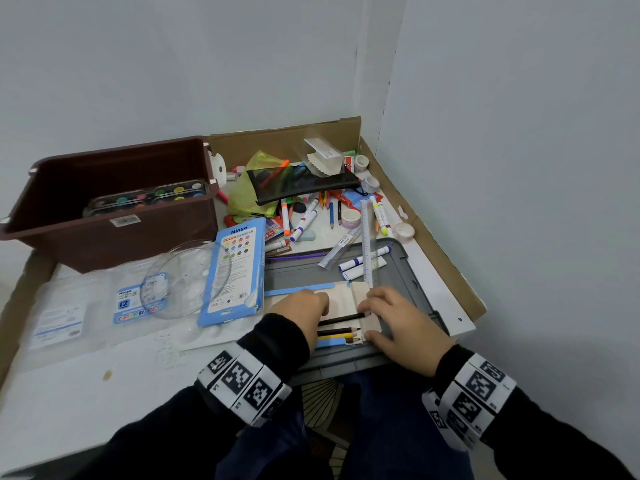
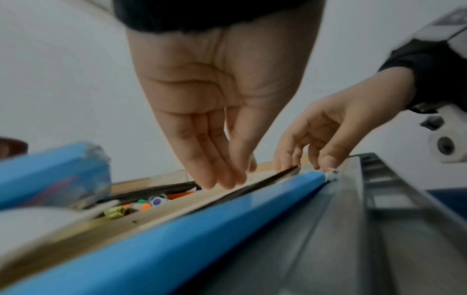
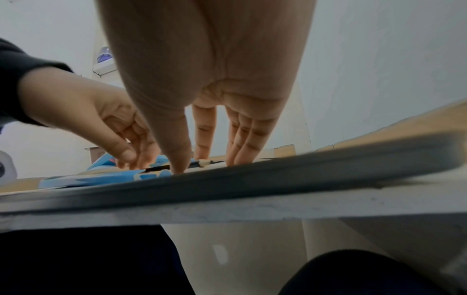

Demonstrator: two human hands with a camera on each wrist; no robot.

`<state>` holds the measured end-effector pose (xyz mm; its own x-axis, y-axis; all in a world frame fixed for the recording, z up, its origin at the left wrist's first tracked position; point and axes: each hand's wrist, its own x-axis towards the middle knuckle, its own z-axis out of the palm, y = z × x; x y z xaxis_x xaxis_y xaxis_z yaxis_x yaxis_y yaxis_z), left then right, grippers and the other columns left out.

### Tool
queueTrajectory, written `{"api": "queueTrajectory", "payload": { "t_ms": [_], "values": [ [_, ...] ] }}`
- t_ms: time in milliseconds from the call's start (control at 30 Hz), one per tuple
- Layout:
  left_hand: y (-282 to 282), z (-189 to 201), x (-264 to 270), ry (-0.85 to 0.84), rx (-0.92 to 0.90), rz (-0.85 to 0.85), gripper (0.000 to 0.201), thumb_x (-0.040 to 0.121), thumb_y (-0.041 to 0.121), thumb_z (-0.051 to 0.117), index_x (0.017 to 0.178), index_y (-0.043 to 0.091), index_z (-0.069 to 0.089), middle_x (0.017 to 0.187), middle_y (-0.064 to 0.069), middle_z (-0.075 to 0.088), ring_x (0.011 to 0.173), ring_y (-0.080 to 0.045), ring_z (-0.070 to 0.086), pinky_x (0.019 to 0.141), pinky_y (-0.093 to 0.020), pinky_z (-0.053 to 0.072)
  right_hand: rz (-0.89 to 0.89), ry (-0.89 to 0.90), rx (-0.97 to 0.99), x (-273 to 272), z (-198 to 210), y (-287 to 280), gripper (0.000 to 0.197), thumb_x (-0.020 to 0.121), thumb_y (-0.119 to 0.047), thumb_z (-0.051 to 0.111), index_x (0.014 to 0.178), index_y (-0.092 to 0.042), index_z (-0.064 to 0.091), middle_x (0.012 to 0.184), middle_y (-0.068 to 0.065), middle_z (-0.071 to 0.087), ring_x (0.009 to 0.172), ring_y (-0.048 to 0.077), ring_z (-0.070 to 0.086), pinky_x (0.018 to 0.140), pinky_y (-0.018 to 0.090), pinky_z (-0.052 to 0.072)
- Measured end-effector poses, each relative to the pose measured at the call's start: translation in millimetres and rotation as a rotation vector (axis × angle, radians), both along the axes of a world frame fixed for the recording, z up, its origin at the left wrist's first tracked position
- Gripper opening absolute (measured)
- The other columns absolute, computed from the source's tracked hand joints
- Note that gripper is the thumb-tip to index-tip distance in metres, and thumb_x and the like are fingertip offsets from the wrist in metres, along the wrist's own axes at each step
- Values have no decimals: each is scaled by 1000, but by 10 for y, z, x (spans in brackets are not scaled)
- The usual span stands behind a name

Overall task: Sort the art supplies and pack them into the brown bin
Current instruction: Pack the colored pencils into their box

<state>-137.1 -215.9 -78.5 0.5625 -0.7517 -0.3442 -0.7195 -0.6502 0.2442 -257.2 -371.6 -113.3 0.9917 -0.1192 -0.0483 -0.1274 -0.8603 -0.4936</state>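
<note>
The brown bin (image 1: 114, 233) stands at the back left with a paint set (image 1: 149, 199) inside. In front of me an opened beige pencil tray (image 1: 341, 301) with blue edges lies on a grey lid (image 1: 401, 271). A few pencils (image 1: 341, 331) lie in it, tips to the right. My left hand (image 1: 311, 306) rests with straight fingers (image 2: 222, 179) on the tray's cardboard. My right hand (image 1: 384, 315) presses on the tray's right end flap, its thumb (image 3: 180, 163) by the pencil tips. The blue Ninso pencil sleeve (image 1: 235, 271) lies just to the left.
A clear round palette (image 1: 183, 278) and a color pen packet (image 1: 135, 306) lie left of the sleeve. Behind the lid are a black mesh pouch (image 1: 304, 183), loose markers (image 1: 304, 220), rulers (image 1: 368, 247) and tape rolls (image 1: 404, 230). A cardboard wall (image 1: 433, 244) borders the right side.
</note>
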Motion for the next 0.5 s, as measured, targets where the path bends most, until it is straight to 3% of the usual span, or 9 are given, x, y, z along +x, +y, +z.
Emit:
{"api": "queueTrajectory", "payload": {
  "t_ms": [133, 300, 500],
  "values": [
    [203, -71, -84, -116, 48, -39, 38, 83, 0, 48, 118, 14, 45, 117, -7, 50, 107, -24, 49, 79, -29, 41, 34, -10, -46, -41, -19, 21, 34, 91, -20, 54, 124, -26, 59, 142, 2, 35, 123, 16, 39, 101, 29, 37],
    [483, -273, -160, -155, -36, -26, 46, 87, 8, 45, 131, 18, 37, 128, -2, 42, 115, -21, 41, 92, -29, 41, 92, -29, -140, -85, -48, 59, 40, 94, -16, 48, 131, -28, 54, 147, 9, 34, 120, 25, 45, 98, 33, 41],
    [677, -391, -175, -186, -102, 21, 49, 89, 16, 42, 137, 23, 31, 133, 3, 37, 118, -17, 38, 97, -25, 37, 55, -50, -149, -79, -87, 74, 38, 90, -18, 49, 128, -23, 51, 145, 2, 36, 123, 19, 42, 100, 29, 37]
  ]
}}
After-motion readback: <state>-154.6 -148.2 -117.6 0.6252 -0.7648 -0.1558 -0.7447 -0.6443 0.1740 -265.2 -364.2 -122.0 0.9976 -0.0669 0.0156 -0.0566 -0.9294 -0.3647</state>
